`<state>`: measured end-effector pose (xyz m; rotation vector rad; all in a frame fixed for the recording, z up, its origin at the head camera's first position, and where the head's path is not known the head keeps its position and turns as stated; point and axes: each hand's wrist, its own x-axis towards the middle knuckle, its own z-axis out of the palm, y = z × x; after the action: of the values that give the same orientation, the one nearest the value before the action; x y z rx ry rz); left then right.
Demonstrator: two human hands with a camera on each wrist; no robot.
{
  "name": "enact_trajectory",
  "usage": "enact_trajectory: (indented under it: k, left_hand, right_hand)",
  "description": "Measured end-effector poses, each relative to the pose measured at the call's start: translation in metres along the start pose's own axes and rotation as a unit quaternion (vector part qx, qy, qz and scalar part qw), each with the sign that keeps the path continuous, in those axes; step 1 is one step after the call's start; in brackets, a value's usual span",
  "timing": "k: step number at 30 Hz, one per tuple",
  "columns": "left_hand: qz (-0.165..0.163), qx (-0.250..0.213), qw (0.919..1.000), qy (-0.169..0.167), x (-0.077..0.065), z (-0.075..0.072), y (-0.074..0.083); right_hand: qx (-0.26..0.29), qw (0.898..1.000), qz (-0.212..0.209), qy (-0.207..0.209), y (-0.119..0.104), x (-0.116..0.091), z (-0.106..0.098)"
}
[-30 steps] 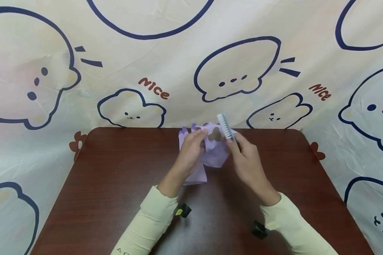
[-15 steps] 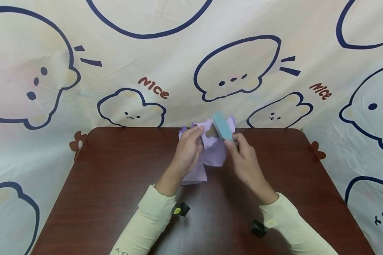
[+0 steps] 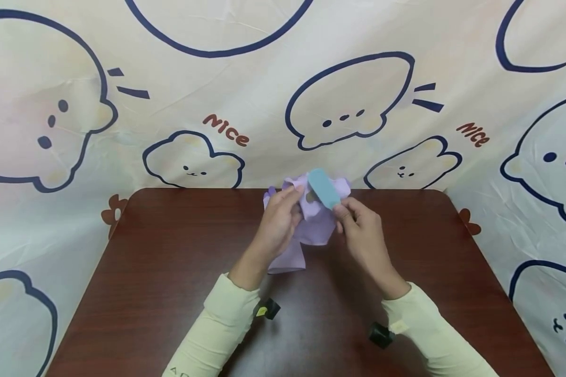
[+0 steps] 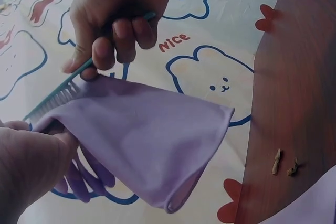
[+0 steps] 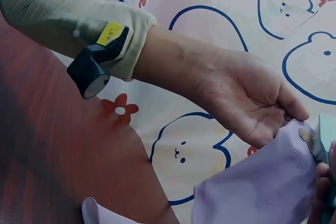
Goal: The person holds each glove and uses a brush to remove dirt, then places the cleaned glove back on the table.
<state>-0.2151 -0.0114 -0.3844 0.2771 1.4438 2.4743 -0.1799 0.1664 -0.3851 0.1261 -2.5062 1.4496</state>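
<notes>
My left hand [image 3: 274,225] pinches a purple rubber glove [image 3: 316,230], lifted above the table's far edge with its cuff hanging down. In my right hand [image 3: 365,233] is a teal scrubbing brush [image 3: 324,188], its flat back facing the head camera. The brush's white bristles [image 4: 55,100] rest against the glove close to my left fingertips, as the left wrist view shows. A brown stain [image 3: 309,197] on the glove lies partly behind the brush; the right wrist view also shows the stain [image 5: 306,136] beside the bristles.
A second purple glove [image 3: 289,261] lies flat on the dark wooden table [image 3: 170,293], below the lifted one. Small brown bits [image 4: 277,162] lie on the tabletop in the left wrist view. A printed curtain [image 3: 264,94] rises behind the table and along both sides.
The brush has turned from showing its bristles to showing its back, and has moved left over the stain, covering more of it. My left hand has shifted slightly left, still holding the glove.
</notes>
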Motion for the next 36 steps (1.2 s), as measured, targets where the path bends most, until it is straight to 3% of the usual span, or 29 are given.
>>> enact_trajectory:
  k: [4, 9, 13, 18, 22, 25, 36]
  left_hand:
    - [-0.004, -0.017, 0.9998, 0.010, 0.000, 0.000, 0.002]
    - [-0.005, -0.029, 0.9994, 0.016, -0.001, -0.001, 0.004]
    - [-0.008, -0.031, 0.9994, 0.015, 0.000, -0.003, 0.003]
    - [-0.019, -0.024, 0.9994, 0.015, 0.005, -0.001, -0.002]
    - [-0.019, -0.004, 0.9998, -0.007, 0.006, 0.003, -0.005]
    - [-0.014, 0.003, 0.9999, -0.008, 0.005, 0.004, -0.005]
    - [-0.006, 0.011, 0.9995, 0.030, 0.004, 0.006, -0.003]
  right_hand:
    - [-0.035, 0.998, -0.022, 0.037, 0.000, 0.001, -0.002]
    - [-0.031, 0.999, 0.003, 0.042, 0.003, 0.002, -0.007]
    - [-0.017, 0.999, 0.017, 0.045, 0.006, 0.005, -0.013]
    - [0.026, 0.999, 0.000, 0.025, 0.002, 0.002, -0.011]
    - [-0.005, 1.000, -0.020, 0.007, 0.001, -0.001, -0.005]
    - [-0.042, 0.999, -0.028, 0.017, 0.001, 0.000, -0.006]
    - [-0.075, 0.995, -0.019, 0.058, 0.003, 0.005, -0.014]
